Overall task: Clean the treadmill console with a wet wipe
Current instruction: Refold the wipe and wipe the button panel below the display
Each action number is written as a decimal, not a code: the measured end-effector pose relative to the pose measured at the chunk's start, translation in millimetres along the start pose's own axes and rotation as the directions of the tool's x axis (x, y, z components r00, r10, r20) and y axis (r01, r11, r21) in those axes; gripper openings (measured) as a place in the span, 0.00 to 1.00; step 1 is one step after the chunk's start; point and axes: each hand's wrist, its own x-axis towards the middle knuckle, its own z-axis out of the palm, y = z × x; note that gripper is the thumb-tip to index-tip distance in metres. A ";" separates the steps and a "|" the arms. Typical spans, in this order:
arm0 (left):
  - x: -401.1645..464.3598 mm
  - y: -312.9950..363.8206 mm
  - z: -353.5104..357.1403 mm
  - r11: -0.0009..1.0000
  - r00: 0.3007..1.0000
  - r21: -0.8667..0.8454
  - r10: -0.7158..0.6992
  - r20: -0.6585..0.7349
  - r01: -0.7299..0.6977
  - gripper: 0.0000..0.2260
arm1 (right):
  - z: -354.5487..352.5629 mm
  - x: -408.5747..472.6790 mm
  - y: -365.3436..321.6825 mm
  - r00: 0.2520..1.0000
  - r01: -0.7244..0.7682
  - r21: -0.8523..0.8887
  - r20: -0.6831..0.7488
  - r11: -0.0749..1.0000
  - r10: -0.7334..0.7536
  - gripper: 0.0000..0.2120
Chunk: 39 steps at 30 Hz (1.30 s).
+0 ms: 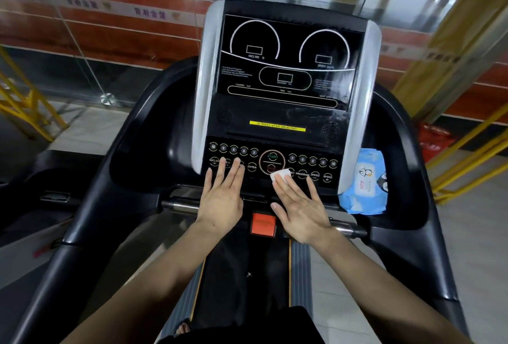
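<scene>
The black treadmill console (286, 68) with silver side trims fills the centre of the view, and its button panel (313, 163) runs along the bottom. My right hand (299, 206) lies flat with fingers extended, pressing a small white wet wipe (281, 173) onto the panel just below the START button. The fingers hide most of the wipe. My left hand (222, 200) rests flat and empty, fingertips on the panel's left buttons near ENTER.
A blue wet-wipe pack (365, 184) sits in the right side tray of the console. An orange safety key (263, 224) sits below the panel between my hands. Black handrails curve on both sides. Glass wall and yellow railings stand beyond.
</scene>
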 end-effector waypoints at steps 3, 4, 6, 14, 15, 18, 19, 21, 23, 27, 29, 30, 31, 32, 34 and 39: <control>6.3 21.6 1.4 1.000 1.000 0.002 0.019 0.005 -0.019 0.35 | 8.8 -18.0 26.2 0.999 -0.030 -0.025 -0.043 0.999 0.028 0.30; 8.2 28.4 2.1 1.000 1.000 -0.001 0.025 0.007 -0.025 0.35 | 11.2 -23.4 35.1 0.998 -0.038 -0.033 -0.059 0.999 0.036 0.29; 11.2 41.3 3.4 0.999 0.999 -0.010 0.038 0.007 -0.038 0.35 | 15.2 -33.1 53.5 0.996 -0.054 -0.036 -0.074 0.998 0.051 0.29; 14.1 77.4 8.3 0.997 0.997 0.011 0.077 0.032 -0.077 0.34 | 16.9 -57.9 102.7 0.992 -0.121 -0.105 -0.050 0.987 0.117 0.46; 14.1 80.6 8.0 0.997 0.996 0.019 0.080 0.036 -0.080 0.34 | 17.1 -59.5 108.3 0.991 -0.128 -0.119 -0.041 0.985 0.124 0.48; 14.0 87.5 8.3 0.996 0.996 0.022 0.084 0.034 -0.085 0.34 | 18.0 -54.1 121.4 0.991 -0.131 -0.158 -0.028 0.979 0.129 0.47; 13.8 89.1 8.5 0.996 0.996 0.022 0.085 0.026 -0.086 0.34 | 16.7 -50.7 124.2 0.991 -0.130 -0.146 -0.032 0.981 0.127 0.47; 14.0 91.7 8.6 0.996 0.996 0.023 0.088 0.018 -0.089 0.34 | 14.7 -44.8 129.8 0.994 -0.105 -0.119 -0.027 0.987 0.103 0.46; 13.6 94.1 7.5 0.995 0.996 0.028 0.092 0.017 -0.092 0.34 | 14.0 -43.7 133.5 0.996 -0.074 -0.090 -0.052 0.993 0.070 0.44; 11.7 99.5 2.8 0.996 0.996 0.030 0.088 0.020 -0.089 0.34 | 15.3 -40.9 132.9 0.986 -0.068 -0.046 -0.154 0.997 0.060 0.38; 9.9 101.2 1.6 0.995 0.996 0.031 0.092 0.013 -0.092 0.34 | 16.8 -40.8 130.4 0.971 -0.056 -0.013 -0.235 0.998 0.051 0.32; 9.3 101.6 1.8 0.995 0.995 0.030 0.094 0.010 -0.095 0.33 | 17.6 -41.5 128.9 0.961 -0.045 0.005 -0.272 0.999 0.045 0.29; 8.6 102.4 2.2 0.995 0.995 0.029 0.098 0.007 -0.098 0.33 | 18.2 -42.9 127.2 0.952 -0.035 0.024 -0.304 0.999 0.041 0.26; 7.8 103.1 3.4 0.994 0.995 0.032 0.101 0.004 -0.101 0.33 | 19.1 -44.3 125.3 0.946 -0.034 0.052 -0.319 0.998 0.049 0.24; 6.1 105.3 5.6 0.994 0.994 0.031 0.106 0.001 -0.106 0.33 | 22.1 -47.6 120.1 0.946 -0.053 0.122 -0.310 0.991 0.088 0.23; -3.2 113.3 7.6 0.995 0.995 -0.040 0.096 -0.002 -0.096 0.33 | 21.7 -64.0 101.4 0.917 -0.086 0.412 -0.323 0.907 0.234 0.14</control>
